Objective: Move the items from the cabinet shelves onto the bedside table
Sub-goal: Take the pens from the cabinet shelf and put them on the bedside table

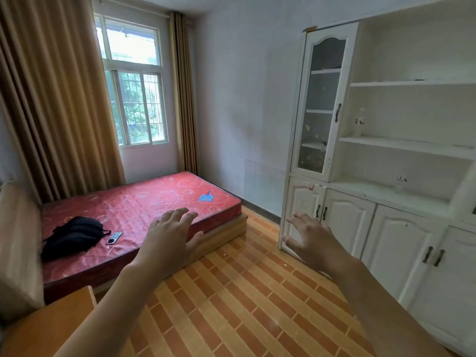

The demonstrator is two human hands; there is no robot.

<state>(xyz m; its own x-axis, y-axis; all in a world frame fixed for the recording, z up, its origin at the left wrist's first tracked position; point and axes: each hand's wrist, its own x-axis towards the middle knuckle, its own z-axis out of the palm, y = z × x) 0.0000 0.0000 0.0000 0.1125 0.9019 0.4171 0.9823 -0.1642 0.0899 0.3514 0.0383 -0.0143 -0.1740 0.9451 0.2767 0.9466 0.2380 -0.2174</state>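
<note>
We're standing in a bedroom, both arms reaching out in front of us over the tiled floor (257,292). Our left hand (171,237) is hanging in the air with fingers spread wide and holding nothing, and our right hand (307,239) is doing the same, fingers splayed and empty, showing in front of the lower cabinet doors.

The white cabinet (401,228) is sitting along the right wall. Two clear plastic bottles are still sitting on its open shelves: an upper bottle (359,122) standing upright on the middle shelf, and a lower bottle (400,184) standing on the ledge above the lower doors, further right. Something small and dark (419,80) is lying on the top shelf, too tiny to tell what it is.

The corner of a wooden desk (51,328) is poking in at the bottom left, just beside the bed (144,210) with its red mattress. A black bag (73,235) is lying on the mattress with a remote (114,238) right next to it, and a blue item (206,197) is sitting near the far end. Brown curtains (56,99) are framing the window (134,81).
</note>
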